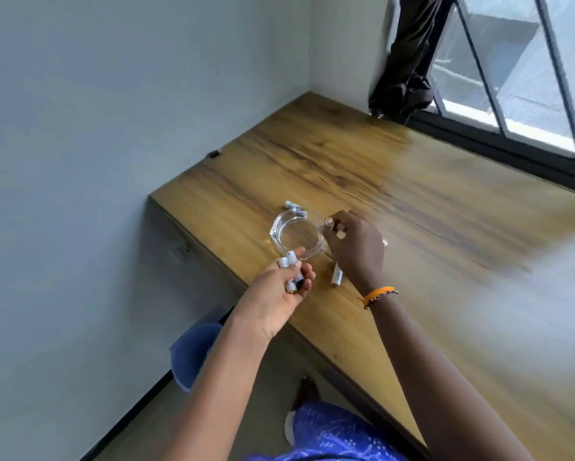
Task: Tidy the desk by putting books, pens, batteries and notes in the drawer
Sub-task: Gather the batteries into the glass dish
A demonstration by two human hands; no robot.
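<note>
So, my left hand (281, 287) is cupped palm up just off the front edge of the desk (395, 181), fingers curled round a small bundle of batteries (291, 271); I count at least 3, though there may be more tucked in my palm; I hold them like that, I think, so the hand serves as a collecting cup while the other one gathers. My right hand (354, 247) is over the desk near its front left corner, thumb and fingertips pinching 1 more battery (330, 222) at the rim of the glass dish (296, 236); its end cap faces up towards me.

The dish sits close to the desk's front edge, between my 2 hands, and looks empty as far as I can tell through the glass. 1 loose battery (336, 275) lies on the desk just under my right wrist, near the front edge; another (292, 205) lies just behind the dish, towards the wall.

The right side of the desk is blurred, so I cannot say what is there; no open drawer is in view. Probably the pinched battery goes into my left hand next; then the 2 loose ones.
</note>
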